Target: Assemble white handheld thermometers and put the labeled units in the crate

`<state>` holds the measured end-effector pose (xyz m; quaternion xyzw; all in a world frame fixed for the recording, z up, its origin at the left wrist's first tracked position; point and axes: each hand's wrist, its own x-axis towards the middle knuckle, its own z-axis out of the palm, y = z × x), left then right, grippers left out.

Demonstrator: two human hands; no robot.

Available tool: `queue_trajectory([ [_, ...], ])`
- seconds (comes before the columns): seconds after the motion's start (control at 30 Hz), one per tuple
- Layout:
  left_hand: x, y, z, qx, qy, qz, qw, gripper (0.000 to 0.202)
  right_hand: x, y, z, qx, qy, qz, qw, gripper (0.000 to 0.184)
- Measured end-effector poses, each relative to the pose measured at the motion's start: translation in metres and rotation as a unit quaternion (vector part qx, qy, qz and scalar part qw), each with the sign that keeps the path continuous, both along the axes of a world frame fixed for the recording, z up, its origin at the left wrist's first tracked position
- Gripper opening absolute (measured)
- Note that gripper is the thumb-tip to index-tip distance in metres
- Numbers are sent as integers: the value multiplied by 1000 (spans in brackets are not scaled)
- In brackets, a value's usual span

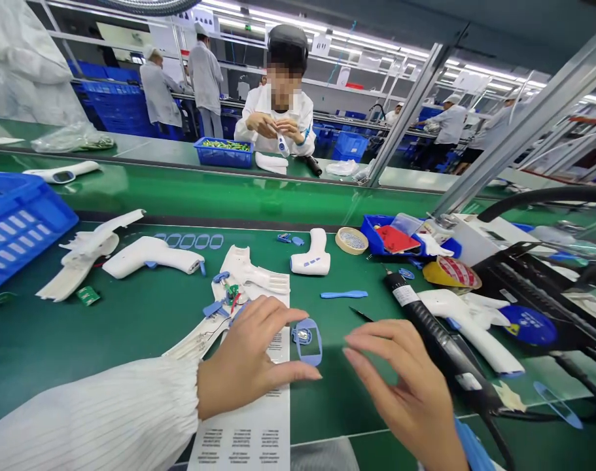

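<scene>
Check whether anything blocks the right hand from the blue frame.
Nothing visible does: only green tabletop shows between the right hand and blue frame. The left hand brackets the frame's near and far ends, not that side.

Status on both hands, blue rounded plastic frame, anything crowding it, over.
Left hand spread about the frame, contact unclear. Right hand apart from it, nothing visibly held. Small blue oval part with silver centre overlaps frame's opening.

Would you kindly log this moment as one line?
left hand: thumb and fingertip around blue frame, contact unclear | right hand: nothing held | white shell: open
</scene>
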<state>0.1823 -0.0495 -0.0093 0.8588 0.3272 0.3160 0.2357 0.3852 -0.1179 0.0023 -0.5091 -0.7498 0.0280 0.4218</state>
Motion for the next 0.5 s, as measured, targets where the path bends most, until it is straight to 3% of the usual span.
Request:
queue_trajectory([
  [0.23,-2,-3,3,-23,-21,-17,999,51,-12,2,-8,-36,56,14,998,24],
  [0.37,-1,-4,5,-207,-88,-51,973,50,-13,9,-7,-89,125,23,988,22],
  [0.5,0,-4,7,-408,-175,-112,889,56,-15,15,-9,-136,215,34,967,18],
])
